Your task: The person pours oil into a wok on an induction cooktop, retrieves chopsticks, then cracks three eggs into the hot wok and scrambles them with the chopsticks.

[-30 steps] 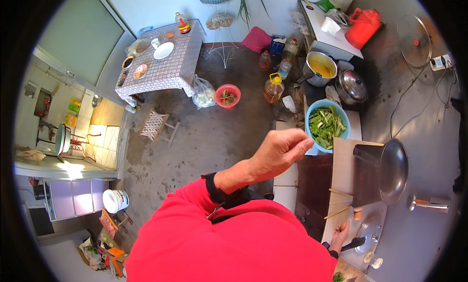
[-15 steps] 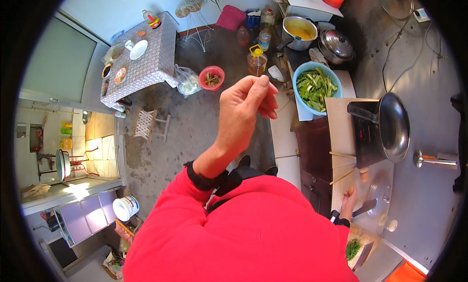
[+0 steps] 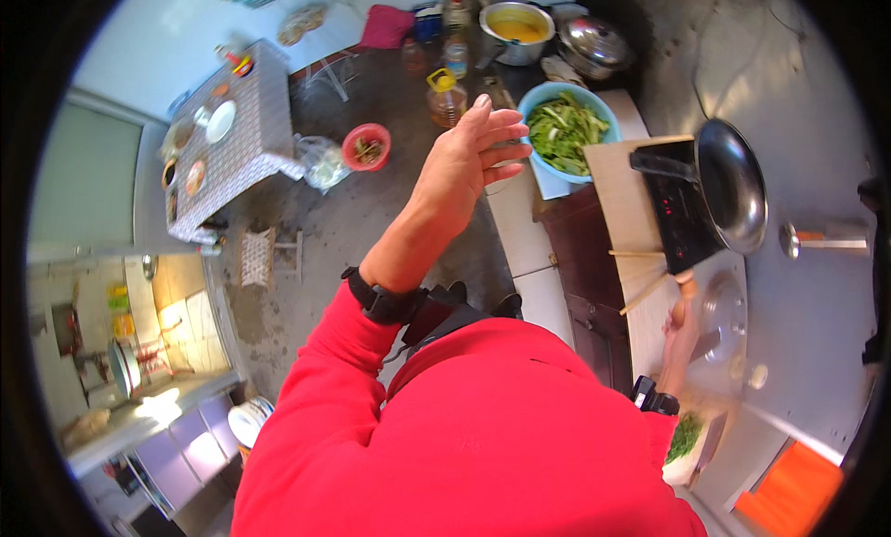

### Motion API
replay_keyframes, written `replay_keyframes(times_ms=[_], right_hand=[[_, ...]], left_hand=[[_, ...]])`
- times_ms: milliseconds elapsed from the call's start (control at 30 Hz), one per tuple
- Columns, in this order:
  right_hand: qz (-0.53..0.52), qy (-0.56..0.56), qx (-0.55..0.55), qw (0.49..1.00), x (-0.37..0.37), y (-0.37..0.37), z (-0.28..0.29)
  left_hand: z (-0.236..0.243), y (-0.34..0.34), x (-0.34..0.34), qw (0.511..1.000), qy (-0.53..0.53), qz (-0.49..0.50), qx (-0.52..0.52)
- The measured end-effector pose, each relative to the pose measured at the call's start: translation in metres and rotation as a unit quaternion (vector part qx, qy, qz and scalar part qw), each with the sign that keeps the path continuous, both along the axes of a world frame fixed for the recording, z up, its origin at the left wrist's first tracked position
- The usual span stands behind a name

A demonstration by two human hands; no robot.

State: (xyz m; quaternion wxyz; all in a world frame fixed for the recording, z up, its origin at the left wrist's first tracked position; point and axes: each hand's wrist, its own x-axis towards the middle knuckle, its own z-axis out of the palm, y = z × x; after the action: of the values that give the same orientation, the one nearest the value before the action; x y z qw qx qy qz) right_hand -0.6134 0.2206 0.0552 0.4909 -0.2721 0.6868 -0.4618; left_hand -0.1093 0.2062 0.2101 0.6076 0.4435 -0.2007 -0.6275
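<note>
My left hand (image 3: 471,163) is raised over the floor, fingers stretched out and slightly apart, holding nothing. Beyond its fingertips is a light blue basin (image 3: 603,110) of cut green leaves (image 3: 563,133). At the right, my right hand (image 3: 677,331) reaches low along the counter. Just beyond its fingers sits a small rounded brownish thing (image 3: 686,279), by the near edge of the black induction cooker (image 3: 682,229); whether the fingers touch or grip it I cannot make out. A black wok (image 3: 733,184) rests on the cooker. Wooden chopsticks (image 3: 642,296) lie beside that hand.
A glass lid (image 3: 726,305) and a dark flat blade (image 3: 707,344) lie beside my right hand. Chopped greens (image 3: 684,435) are nearer me. A pot (image 3: 515,50) of yellow food and a lidded pot (image 3: 592,47) stand at the back. A red basin (image 3: 366,147) and stool (image 3: 258,257) are on the floor.
My left hand has opened from a loosely curled shape, its fingers now extended. My right hand has moved forward along the counter toward the small brownish thing. The whole view has shifted.
</note>
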Motion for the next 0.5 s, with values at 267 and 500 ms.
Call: replay_keyframes(times_ms=[267,500], right_hand=[[0.126,0.129,-0.194,0.964,0.073,-0.023,0.134],[0.016,0.167,-0.127,0.977,0.021,-0.015,0.129]], left_hand=[[0.027,-0.066,-0.113,0.946,-0.158,-0.179,-0.217],[0.01,-0.115,-0.215,0.89,-0.308,-0.22,-0.255]])
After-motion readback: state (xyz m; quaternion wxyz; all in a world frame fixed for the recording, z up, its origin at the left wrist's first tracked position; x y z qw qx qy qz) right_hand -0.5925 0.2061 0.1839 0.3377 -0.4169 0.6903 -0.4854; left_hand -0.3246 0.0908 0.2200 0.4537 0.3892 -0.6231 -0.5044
